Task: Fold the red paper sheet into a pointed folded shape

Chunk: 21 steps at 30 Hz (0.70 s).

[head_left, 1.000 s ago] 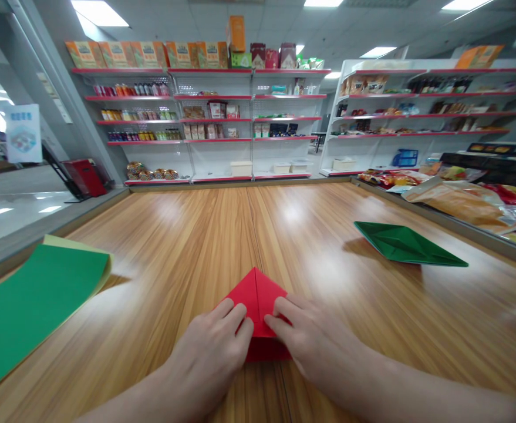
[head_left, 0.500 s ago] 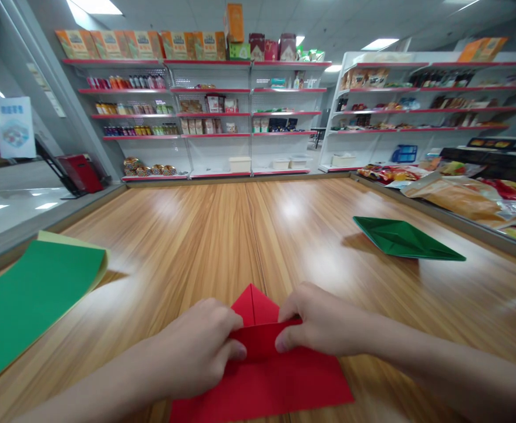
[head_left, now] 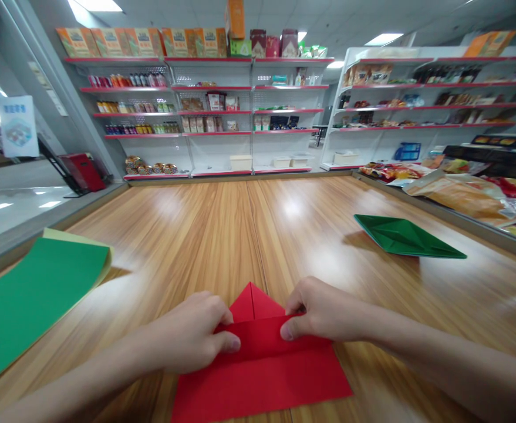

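Left hand [head_left: 202, 333] and right hand [head_left: 313, 310] pinch the red folded paper [head_left: 262, 382] along its crosswise fold, about equally near, triangular tip [head_left: 251, 301] pointing away beyond the grip.

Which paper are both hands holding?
The red paper, front and center; the green sheet at left and the folded green paper at right lie untouched.

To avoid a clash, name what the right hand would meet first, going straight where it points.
Along the red paper it grips, the right hand would probably meet the left hand, though depth is unclear.
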{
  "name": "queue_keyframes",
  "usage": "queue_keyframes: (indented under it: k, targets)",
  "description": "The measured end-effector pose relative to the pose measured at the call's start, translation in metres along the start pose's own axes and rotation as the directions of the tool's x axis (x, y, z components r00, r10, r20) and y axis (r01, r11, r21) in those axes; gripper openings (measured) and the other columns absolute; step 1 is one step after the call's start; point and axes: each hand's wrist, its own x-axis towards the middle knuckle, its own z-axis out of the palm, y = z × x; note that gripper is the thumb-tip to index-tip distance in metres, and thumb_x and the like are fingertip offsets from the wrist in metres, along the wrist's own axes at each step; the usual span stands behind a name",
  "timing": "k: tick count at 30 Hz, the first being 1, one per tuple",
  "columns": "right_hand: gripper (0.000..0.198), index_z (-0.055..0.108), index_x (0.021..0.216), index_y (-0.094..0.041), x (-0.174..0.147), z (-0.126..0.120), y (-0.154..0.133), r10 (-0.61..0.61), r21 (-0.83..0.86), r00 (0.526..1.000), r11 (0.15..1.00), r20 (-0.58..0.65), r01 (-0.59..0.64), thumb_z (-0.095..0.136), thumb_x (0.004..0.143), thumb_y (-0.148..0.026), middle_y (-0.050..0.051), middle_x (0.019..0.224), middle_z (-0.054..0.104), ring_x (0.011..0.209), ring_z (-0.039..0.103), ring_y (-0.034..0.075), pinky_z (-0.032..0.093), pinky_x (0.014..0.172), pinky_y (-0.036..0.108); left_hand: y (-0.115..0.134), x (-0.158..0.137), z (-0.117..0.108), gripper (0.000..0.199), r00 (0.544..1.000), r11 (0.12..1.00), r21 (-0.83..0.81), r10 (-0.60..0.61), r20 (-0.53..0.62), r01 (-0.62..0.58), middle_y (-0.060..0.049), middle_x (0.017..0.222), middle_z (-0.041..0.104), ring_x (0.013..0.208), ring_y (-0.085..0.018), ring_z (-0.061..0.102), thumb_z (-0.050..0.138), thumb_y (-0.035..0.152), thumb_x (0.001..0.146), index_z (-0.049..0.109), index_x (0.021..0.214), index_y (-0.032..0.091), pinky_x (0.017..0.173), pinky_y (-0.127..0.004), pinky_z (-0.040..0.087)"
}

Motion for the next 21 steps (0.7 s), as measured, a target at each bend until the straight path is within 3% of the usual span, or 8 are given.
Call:
queue_keyframes:
  k: [3,6,8,10,13,15,17,21]
  targets:
    - [0.028,0.061,0.057,-0.013,0.0,0.0,0.012,-0.012,-0.01,1.0,1.0,-0.022,0.011,0.065,0.074,-0.035,-0.005,0.048,0.039,0.045,0.033,0.007,0.02,0.04,0.021,-0.005,0.0,0.001,0.031,1.0,0.998,-0.064,0.028,-0.014,-0.029,0.005,0.051,0.043,0.051,-0.009,0.039,0.056,0.034,0.079,0.05,0.055,0.015,0.048,-0.023,0.024]
    - [0.026,0.063,0.066,-0.015,0.001,0.001,0.022,-0.126,-0.079,0.96,0.991,-0.249,0.109,0.063,0.079,-0.037,-0.003,0.057,0.051,0.054,0.046,0.01,0.034,0.049,0.022,-0.005,-0.001,0.002,0.034,0.994,0.948,-0.312,0.09,0.054,-0.069,0.004,0.055,0.048,0.05,-0.008,0.043,0.052,0.042,0.084,0.053,0.063,0.015,0.047,-0.021,0.029]
    - [0.016,0.065,0.075,-0.017,0.004,0.001,0.027,-0.307,-0.212,0.853,0.948,-0.423,0.236,0.059,0.084,-0.029,0.003,0.078,0.061,0.077,0.055,0.015,0.044,0.069,0.027,-0.004,-0.002,0.001,0.04,0.981,0.844,-0.525,0.174,0.082,-0.106,0.001,0.06,0.057,0.051,-0.01,0.05,0.04,0.047,0.091,0.056,0.074,0.015,0.049,-0.021,0.038]
    - [0.013,0.066,0.094,-0.019,0.008,0.002,0.031,-0.441,-0.319,0.725,0.895,-0.529,0.312,0.057,0.084,-0.02,0.008,0.107,0.058,0.103,0.052,0.02,0.041,0.089,0.034,-0.005,-0.002,0.0,0.041,0.968,0.794,-0.559,0.242,-0.07,-0.239,-0.005,0.071,0.064,0.062,-0.014,0.059,0.033,0.042,0.095,0.059,0.081,0.014,0.061,-0.027,0.048]
    - [0.043,0.051,0.125,-0.02,0.014,0.005,0.036,-0.384,-0.288,0.609,0.923,-0.694,0.253,0.059,0.082,-0.018,0.012,0.119,0.052,0.109,0.05,0.022,0.041,0.093,0.038,-0.009,0.001,0.001,0.025,0.839,0.86,-0.174,0.392,-0.376,-0.48,-0.01,0.097,0.064,0.097,-0.02,0.058,0.041,0.024,0.093,0.064,0.09,0.015,0.087,-0.036,0.047]
    - [0.039,0.05,0.124,-0.017,0.015,0.008,0.037,-0.276,-0.179,0.626,0.96,-0.729,0.215,0.056,0.086,-0.022,0.009,0.103,0.06,0.092,0.057,0.019,0.046,0.082,0.035,-0.013,0.004,0.003,0.024,0.812,0.876,0.03,0.459,-0.36,-0.482,-0.011,0.112,0.059,0.107,-0.021,0.053,0.043,0.016,0.09,0.063,0.102,0.017,0.094,-0.038,0.044]
    - [0.022,0.059,0.108,-0.018,0.012,0.012,0.033,-0.232,-0.11,0.714,0.971,-0.66,0.214,0.048,0.091,-0.026,0.005,0.085,0.062,0.075,0.058,0.016,0.046,0.07,0.03,-0.017,0.007,0.007,0.03,0.84,0.897,0.113,0.44,-0.318,-0.427,-0.011,0.118,0.056,0.111,-0.021,0.051,0.044,0.016,0.09,0.058,0.116,0.017,0.097,-0.037,0.044]
    - [0.02,0.067,0.086,-0.017,0.003,0.019,0.017,-0.375,-0.228,0.781,0.927,-0.5,0.299,0.052,0.09,-0.03,0.004,0.08,0.062,0.077,0.056,0.016,0.042,0.07,0.029,-0.013,0.006,0.011,0.033,0.859,0.879,0.261,0.458,-0.23,-0.399,-0.012,0.122,0.053,0.113,-0.023,0.05,0.043,0.022,0.092,0.055,0.122,0.017,0.099,-0.039,0.044]
